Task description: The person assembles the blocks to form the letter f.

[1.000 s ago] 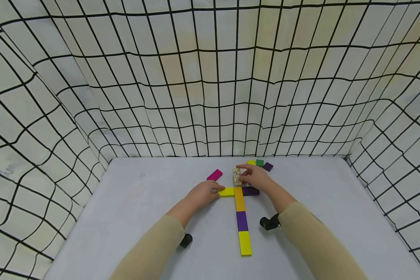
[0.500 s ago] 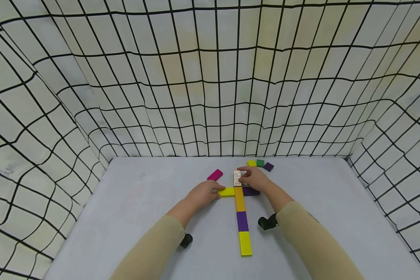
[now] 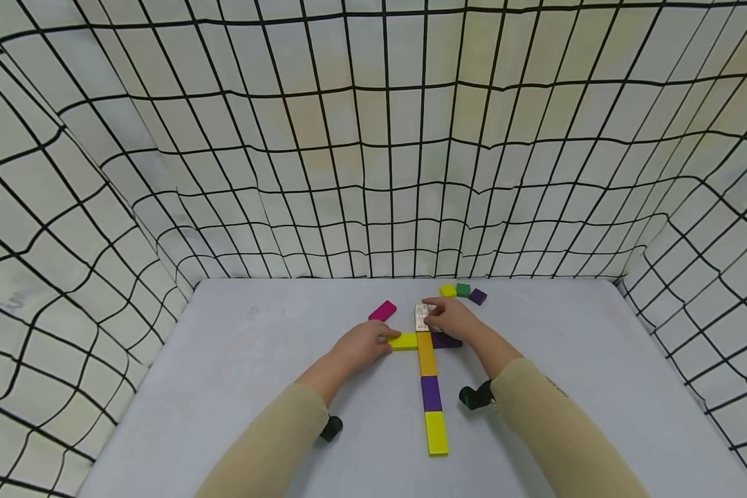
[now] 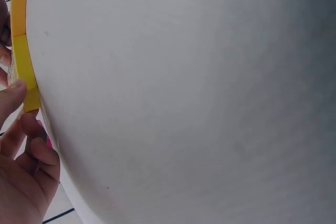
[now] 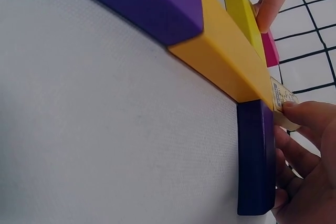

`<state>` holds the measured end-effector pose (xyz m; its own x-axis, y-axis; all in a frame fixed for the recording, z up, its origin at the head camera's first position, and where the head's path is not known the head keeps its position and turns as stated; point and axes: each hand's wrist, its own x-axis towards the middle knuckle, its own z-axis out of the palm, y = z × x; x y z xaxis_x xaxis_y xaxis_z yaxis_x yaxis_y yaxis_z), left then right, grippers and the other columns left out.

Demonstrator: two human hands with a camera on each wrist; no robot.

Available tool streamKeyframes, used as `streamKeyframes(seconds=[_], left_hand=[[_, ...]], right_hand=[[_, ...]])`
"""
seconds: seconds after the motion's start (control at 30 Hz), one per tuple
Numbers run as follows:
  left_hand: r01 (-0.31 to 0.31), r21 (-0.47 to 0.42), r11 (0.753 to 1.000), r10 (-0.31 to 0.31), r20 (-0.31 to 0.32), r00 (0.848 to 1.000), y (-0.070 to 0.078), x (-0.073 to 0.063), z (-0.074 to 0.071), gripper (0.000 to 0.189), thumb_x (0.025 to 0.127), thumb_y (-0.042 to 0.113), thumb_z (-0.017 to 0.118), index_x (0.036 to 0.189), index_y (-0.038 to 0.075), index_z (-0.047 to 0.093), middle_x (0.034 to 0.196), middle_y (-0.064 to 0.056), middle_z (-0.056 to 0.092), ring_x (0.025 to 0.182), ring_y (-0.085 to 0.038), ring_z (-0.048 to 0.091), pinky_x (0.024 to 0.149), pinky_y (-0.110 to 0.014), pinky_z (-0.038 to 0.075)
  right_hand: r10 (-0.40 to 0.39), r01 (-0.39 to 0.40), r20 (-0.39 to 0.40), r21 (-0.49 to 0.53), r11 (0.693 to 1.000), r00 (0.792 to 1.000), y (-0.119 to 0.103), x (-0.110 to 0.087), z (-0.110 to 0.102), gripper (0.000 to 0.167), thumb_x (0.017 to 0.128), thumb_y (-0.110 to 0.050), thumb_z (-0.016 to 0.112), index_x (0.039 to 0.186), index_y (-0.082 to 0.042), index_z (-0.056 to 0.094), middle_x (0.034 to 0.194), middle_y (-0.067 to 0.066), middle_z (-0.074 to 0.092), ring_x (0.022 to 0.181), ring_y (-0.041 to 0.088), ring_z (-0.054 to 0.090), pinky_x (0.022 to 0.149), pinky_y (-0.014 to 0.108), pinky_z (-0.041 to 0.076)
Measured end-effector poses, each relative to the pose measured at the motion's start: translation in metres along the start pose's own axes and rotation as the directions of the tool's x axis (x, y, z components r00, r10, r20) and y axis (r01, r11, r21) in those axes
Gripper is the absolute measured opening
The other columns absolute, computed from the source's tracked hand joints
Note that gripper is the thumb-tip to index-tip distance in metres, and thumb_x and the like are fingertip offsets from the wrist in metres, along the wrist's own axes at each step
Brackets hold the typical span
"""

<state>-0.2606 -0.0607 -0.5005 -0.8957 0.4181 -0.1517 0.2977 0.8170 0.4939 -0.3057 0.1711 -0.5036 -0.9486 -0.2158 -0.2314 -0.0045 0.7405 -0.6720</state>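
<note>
In the head view my left hand (image 3: 362, 343) pinches the outer end of a yellow block (image 3: 403, 342); the left wrist view shows the thumb (image 4: 17, 90) on its side. My right hand (image 3: 457, 318) holds a pale block with printed markings (image 3: 421, 318) between thumb and fingers. This pale block lies end to end with the far end of an orange block (image 3: 426, 354). Yellow and dark purple (image 3: 446, 340) blocks lie crosswise on either side of the orange one. Below it, a purple block (image 3: 430, 393) and another yellow block (image 3: 436, 434) continue the line.
A magenta block (image 3: 382, 311) lies beyond the left hand. Near the far edge are small yellow (image 3: 448, 291), green (image 3: 463, 290) and dark purple (image 3: 478, 297) blocks. Black netting (image 3: 386, 187) over pale walls surrounds the white table (image 3: 224, 387).
The right hand has brought the pale block slightly nearer, up against the orange block's end, and its printed face looks brighter. The left hand has stayed on the yellow block.
</note>
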Motion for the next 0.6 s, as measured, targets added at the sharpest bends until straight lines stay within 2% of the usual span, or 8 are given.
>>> streamKeyframes(seconds=[0.6], left_hand=[[-0.011, 0.012, 1.0, 0.011, 0.003, 1.0, -0.0002, -0.0001, -0.0005, 0.036, 0.093, 0.02, 0.07, 0.129, 0.02, 0.068, 0.127, 0.002, 0.066, 0.127, -0.022, 0.054, 0.106, -0.041, 0.043]], right_hand=[[-0.005, 0.008, 0.047, -0.047, 0.999, 0.999, -0.0029, -0.0008, -0.0034, 0.046, 0.095, -0.024, 0.066, 0.139, -0.017, 0.059, 0.111, 0.006, 0.065, 0.093, 0.021, 0.056, 0.088, 0.038, 0.05]])
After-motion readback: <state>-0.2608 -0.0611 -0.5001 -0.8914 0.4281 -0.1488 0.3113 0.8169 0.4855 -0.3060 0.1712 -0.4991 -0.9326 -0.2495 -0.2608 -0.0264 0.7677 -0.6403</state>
